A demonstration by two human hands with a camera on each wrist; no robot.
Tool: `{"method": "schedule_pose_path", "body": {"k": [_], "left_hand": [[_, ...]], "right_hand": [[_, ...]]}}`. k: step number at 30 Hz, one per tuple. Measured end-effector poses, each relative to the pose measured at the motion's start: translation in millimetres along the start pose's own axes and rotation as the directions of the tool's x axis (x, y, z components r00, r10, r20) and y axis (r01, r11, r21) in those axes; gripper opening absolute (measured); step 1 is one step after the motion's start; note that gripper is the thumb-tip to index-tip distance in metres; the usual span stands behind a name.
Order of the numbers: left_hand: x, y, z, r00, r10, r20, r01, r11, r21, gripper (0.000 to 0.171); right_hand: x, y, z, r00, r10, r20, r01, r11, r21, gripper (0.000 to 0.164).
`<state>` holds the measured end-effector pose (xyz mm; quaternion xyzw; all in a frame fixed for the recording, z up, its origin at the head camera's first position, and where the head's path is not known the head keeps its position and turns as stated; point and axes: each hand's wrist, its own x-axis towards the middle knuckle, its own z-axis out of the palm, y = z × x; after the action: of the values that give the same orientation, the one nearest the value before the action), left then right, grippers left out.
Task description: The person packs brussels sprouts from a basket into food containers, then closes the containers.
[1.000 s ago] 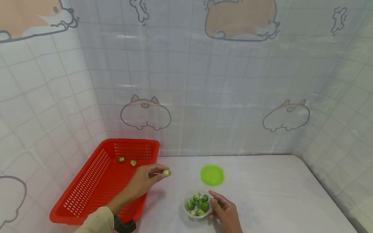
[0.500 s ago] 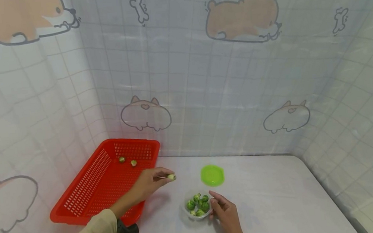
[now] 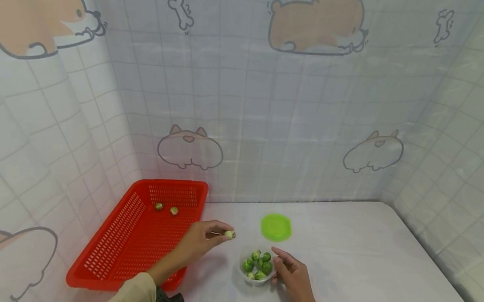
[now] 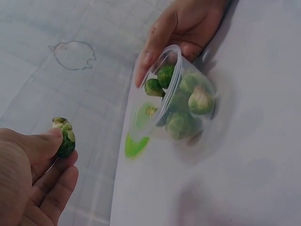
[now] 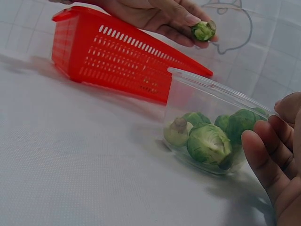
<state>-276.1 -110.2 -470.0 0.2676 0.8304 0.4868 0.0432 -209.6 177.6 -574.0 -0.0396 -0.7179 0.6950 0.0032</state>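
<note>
My left hand (image 3: 204, 239) pinches a Brussels sprout (image 3: 230, 234) between thumb and fingertips, in the air between the red basket and the clear plastic bowl (image 5: 188, 92). In the left wrist view this sprout (image 4: 65, 137) shows its pale cut end upward. Several Brussels sprouts (image 5: 209, 143) lie inside the bowl, which stands upright on the table and has no lid on. My right hand (image 3: 293, 275) holds the bowl's right side, its fingers round the rim and wall. The left hand is up and to the left of the bowl, apart from it.
A red perforated basket (image 3: 146, 243) stands on the left, with two sprouts (image 3: 174, 210) near its far end. Behind the bowl, a green lid (image 3: 276, 227) lies flat on the white table (image 3: 357, 256). Sheeting with cartoon dogs (image 3: 239, 122) encloses the back and sides.
My left hand has carried its sprout to the right and slightly nearer, from beside the basket toward the bowl. The right hand and bowl have stayed in place.
</note>
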Motion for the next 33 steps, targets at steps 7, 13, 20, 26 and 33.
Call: {"method": "schedule_pose_path", "body": {"k": [7, 13, 20, 26, 33], "left_hand": [[3.7, 0.6, 10.7, 0.998, 0.049, 0.045, -0.049, 0.999, -0.005, 0.023], [2.1, 5.8, 22.1, 0.996, 0.046, 0.08, -0.046, 0.999, -0.01, 0.02], [0.2, 11.4, 35.4, 0.993, 0.035, 0.11, -0.034, 0.999, -0.008, 0.021], [-0.5, 10.2, 45.4, 0.989, 0.044, 0.138, -0.047, 0.999, 0.017, 0.023], [-2.3, 9.4, 56.5, 0.976, 0.092, 0.197, -0.101, 0.994, 0.035, 0.024]], "right_hand": [[4, 7, -1, 1.0, -0.005, 0.006, 0.005, 1.0, 0.01, 0.043], [4, 7, 0, 1.0, 0.0, 0.0, 0.0, 1.0, 0.005, 0.041], [-9, -14, 4, 1.0, -0.004, -0.012, 0.003, 1.0, -0.005, 0.037], [-13, -17, 6, 1.0, -0.018, -0.024, 0.018, 1.0, -0.002, 0.036], [-4, 2, 4, 1.0, -0.009, -0.017, 0.009, 1.0, 0.0, 0.04]]}}
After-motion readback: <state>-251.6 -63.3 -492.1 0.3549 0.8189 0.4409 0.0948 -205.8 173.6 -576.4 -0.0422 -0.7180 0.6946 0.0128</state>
